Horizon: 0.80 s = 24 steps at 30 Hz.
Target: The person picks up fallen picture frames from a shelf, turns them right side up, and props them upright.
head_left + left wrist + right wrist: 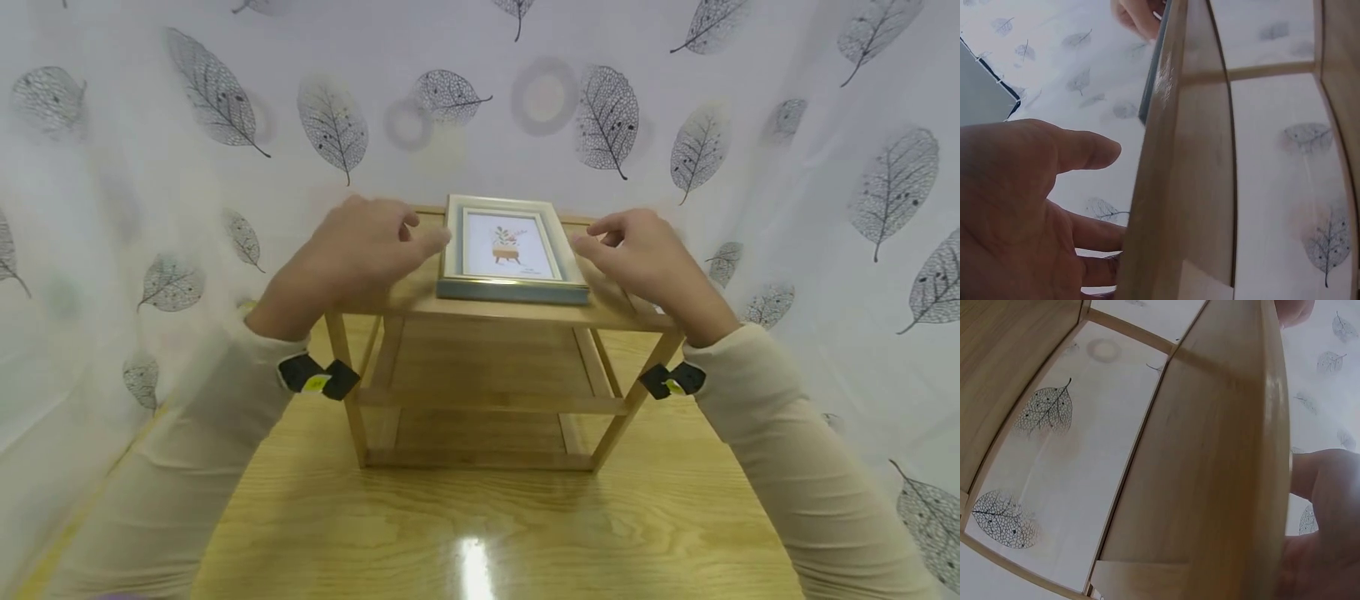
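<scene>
A picture frame [512, 289] with a cream and blue-grey border lies flat, face up, on the top board of a small wooden shelf [487, 312]. Its print [506, 246] shows a potted plant on a stand. To the left of the frame is my left hand [367, 250], thumb tip right at the frame's edge. In the left wrist view that hand's thumb and fingers are spread apart with nothing between them. My right hand [633, 250] is over the board's right end, fingers loosely bent, fingertips close to the frame's right side; the right wrist view shows it only partly.
The shelf has a middle board [495, 358] and a bottom board [480, 433] and stands on a glossy wood-grain tabletop [480, 517]. A white leaf-printed curtain [480, 108] hangs behind and on both sides. Dark devices are strapped at both wrists.
</scene>
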Tool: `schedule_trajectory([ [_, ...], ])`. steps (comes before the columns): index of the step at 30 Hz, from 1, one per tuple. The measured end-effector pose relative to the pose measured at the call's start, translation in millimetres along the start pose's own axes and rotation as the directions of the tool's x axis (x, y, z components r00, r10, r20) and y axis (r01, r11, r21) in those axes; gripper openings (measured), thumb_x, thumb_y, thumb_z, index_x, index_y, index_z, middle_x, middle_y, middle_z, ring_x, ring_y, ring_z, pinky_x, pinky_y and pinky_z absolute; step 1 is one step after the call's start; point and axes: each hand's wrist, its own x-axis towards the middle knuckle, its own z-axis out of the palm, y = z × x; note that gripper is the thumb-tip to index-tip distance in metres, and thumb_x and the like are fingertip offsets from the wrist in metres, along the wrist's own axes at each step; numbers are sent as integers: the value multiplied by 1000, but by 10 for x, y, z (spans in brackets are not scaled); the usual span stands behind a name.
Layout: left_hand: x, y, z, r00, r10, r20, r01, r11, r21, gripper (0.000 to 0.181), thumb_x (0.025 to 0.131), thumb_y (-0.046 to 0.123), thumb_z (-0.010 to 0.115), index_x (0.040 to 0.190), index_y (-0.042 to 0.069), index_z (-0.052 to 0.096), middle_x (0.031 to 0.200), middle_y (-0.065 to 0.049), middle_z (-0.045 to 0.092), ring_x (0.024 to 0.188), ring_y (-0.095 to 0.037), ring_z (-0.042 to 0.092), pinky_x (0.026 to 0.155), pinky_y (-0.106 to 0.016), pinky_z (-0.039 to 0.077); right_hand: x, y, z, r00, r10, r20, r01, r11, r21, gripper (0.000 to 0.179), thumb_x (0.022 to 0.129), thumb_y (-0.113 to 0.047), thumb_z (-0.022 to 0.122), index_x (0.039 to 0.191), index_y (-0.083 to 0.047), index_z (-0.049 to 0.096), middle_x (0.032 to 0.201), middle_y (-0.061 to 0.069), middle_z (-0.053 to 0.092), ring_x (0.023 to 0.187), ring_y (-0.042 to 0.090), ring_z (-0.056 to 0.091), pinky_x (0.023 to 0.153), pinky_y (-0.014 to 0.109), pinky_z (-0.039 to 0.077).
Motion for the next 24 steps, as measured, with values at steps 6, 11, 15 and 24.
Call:
schedule_trajectory([
  [6, 29, 31, 82, 1000, 18, 13, -19, 999, 46, 57, 103, 49, 47, 123, -1, 67, 130, -19, 65, 124, -42, 55, 109, -56, 37, -2, -57, 56, 998, 31, 58, -34, 998, 50, 47, 99, -39, 62, 122, 2, 68, 109, 19, 66, 92, 28, 56, 67, 35, 48],
  [11, 67, 51, 126, 999, 9, 33, -12, 997, 77, 54, 103, 46, 49, 129, 1, 65, 134, -15, 65, 132, -39, 51, 117, -54, 26, -2, -77, 102, 996, 40, 76, -46, 996, 75, 41, 98, -30, 63, 122, 3, 68, 111, 19, 65, 97, 30, 57, 79, 40, 49],
  [15, 76, 66, 152, 999, 23, 34, -26, 995, 92, 50, 102, 44, 51, 122, 3, 69, 131, -12, 67, 132, -38, 50, 119, -53, 23, -3, -76, 133, 998, 18, 67, -23, 997, 71, 39, 98, -27, 62, 121, 4, 68, 114, 21, 66, 103, 32, 58, 91, 46, 47],
  [24, 95, 90, 198, 997, 78, 17, -79, 993, 93, 39, 99, 38, 52, 81, 9, 71, 86, -5, 74, 104, -29, 66, 119, -53, 22, -19, -29, 178, 998, -44, 36, 42, 998, 55, 33, 97, -23, 61, 109, 5, 74, 107, 20, 72, 99, 30, 63, 89, 44, 48],
])
